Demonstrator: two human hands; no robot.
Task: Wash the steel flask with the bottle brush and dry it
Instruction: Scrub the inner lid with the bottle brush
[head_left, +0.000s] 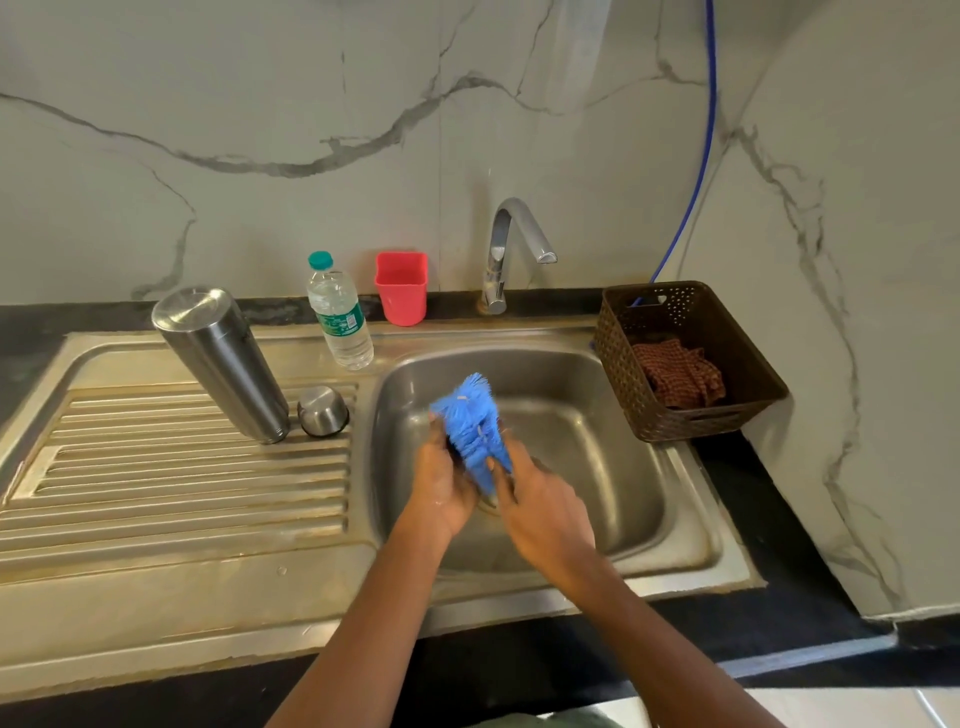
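Note:
The steel flask (221, 361) stands upside down on the ribbed drainboard (171, 467), left of the sink basin (597, 415). Its steel cap (322, 410) sits beside it, also upside down. Over the basin I hold the blue bottle brush (470, 423), bristles pointing up and away. My left hand (441, 486) grips the lower bristles from the left. My right hand (540, 509) holds the brush from the right, near its base; the handle is hidden by my hands.
A tap (511, 249) rises behind the basin, no water visible. A plastic water bottle (340, 314) and a red cup (401, 287) stand at the back. A brown basket (685, 358) holding a checked cloth (678, 374) sits right of the sink.

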